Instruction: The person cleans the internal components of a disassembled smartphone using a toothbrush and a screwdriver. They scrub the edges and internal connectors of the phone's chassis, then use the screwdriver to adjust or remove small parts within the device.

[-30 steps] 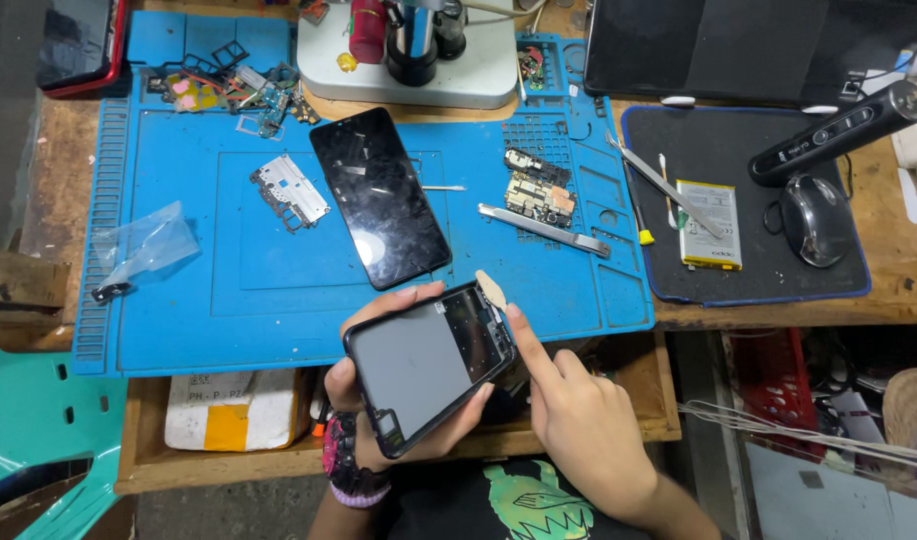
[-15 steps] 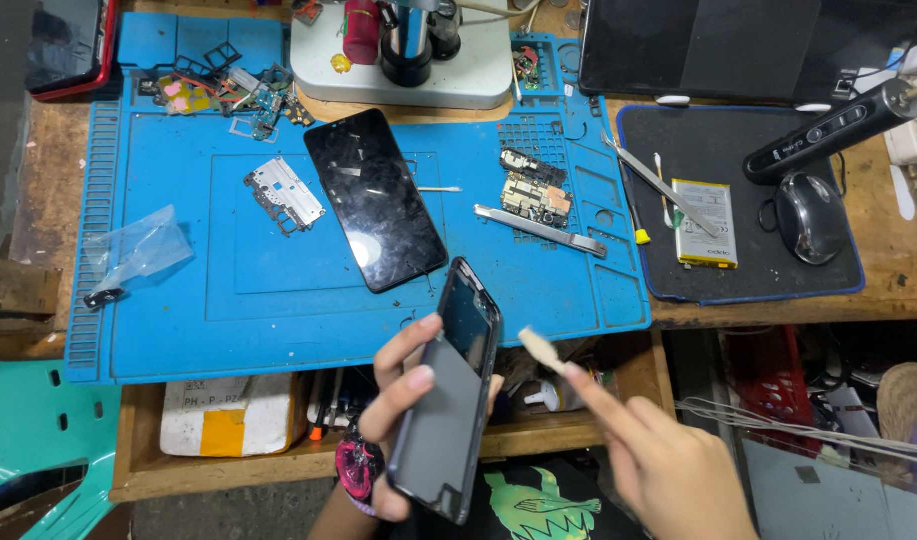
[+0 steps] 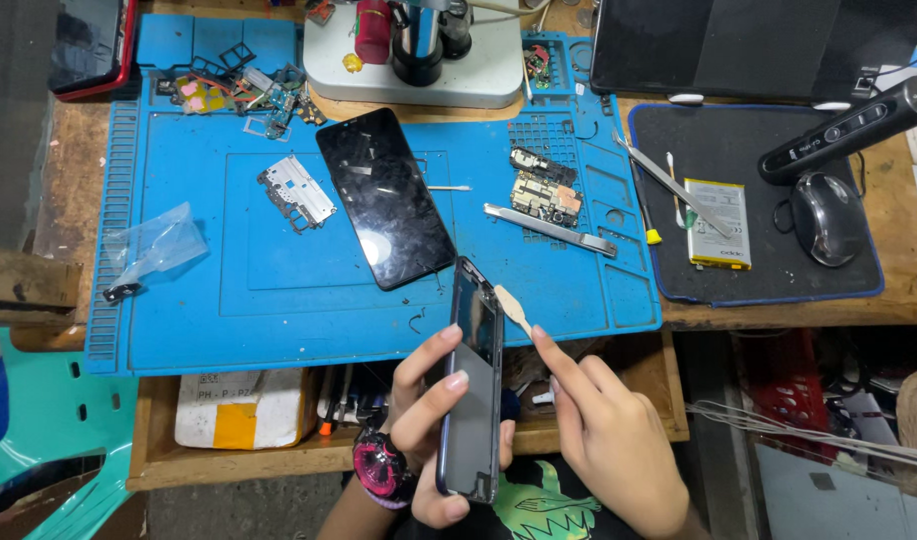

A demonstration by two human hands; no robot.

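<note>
Currently a dark, slim phone body (image 3: 474, 390) is held upright on its edge below the blue silicone work mat (image 3: 229, 300), clasped by the left hand (image 3: 429, 420), while a thin cream plastic pry pick (image 3: 512, 307) is pinched in the right hand (image 3: 604, 440); the pick is best kept shallow along the seam, and the frame gripped firmly

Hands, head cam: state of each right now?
Left hand: closed around the phone frame, held on edge.
Right hand: pinching a thin pry tool, tip near the frame's upper edge; contact unclear.
</note>
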